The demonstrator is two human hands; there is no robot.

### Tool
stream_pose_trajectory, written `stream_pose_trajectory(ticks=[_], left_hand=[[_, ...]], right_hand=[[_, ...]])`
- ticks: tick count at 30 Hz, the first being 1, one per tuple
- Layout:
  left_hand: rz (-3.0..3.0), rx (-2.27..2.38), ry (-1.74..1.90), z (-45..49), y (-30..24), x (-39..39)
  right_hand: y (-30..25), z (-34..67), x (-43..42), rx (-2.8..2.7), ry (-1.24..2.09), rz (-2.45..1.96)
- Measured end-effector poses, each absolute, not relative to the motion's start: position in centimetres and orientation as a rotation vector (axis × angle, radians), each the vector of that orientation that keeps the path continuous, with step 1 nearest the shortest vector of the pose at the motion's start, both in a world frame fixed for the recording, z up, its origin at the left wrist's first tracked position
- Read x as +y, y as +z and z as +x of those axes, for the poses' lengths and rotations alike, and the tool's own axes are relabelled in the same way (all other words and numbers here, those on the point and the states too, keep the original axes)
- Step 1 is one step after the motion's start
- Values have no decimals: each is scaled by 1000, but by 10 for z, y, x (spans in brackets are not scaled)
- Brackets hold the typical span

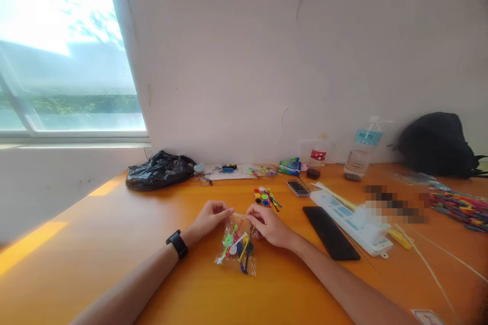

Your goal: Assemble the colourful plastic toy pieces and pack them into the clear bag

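Observation:
A clear plastic bag (229, 259) hangs between my two hands, its top edge pinched at both corners. Inside it show several small coloured plastic pieces, stick-like and round, in green, white, red, yellow, blue and black. My left hand (213, 218) is closed on the top left corner, thumb against the curled fingers; a black watch sits on that wrist. At the top right corner my right hand (269, 223) is closed in a pinch. Just beyond the hands, a group of loose coloured discs (261, 196) and sticks (273, 199) lies on the table.
A dark flat panel (331, 233) and a white power strip (351, 221) lie to the right, near a phone (298, 188). Along the wall stand a black plastic bag (160, 170), a water bottle (360, 155) and a black backpack (434, 144). Coloured cords (461, 208) lie far right.

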State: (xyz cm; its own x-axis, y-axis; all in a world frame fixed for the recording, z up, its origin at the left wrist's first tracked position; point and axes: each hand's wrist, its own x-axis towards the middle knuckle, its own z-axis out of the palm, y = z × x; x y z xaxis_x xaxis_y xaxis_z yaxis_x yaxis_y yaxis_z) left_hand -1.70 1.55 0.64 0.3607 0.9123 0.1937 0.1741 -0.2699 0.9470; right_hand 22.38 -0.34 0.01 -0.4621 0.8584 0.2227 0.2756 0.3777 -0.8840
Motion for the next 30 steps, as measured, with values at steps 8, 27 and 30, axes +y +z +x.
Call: stream_pose_trajectory(ticks=[8, 27, 30], left_hand=[[1712, 962, 974, -16, 8, 13], [1907, 931, 799, -16, 1, 15], [1919, 904, 792, -16, 2, 15]], right_hand=[[2, 227, 2, -1924, 1028, -960], [-10, 218, -2, -1922, 1162, -1006], [-9, 219, -2, -1935, 1138, -1008]])
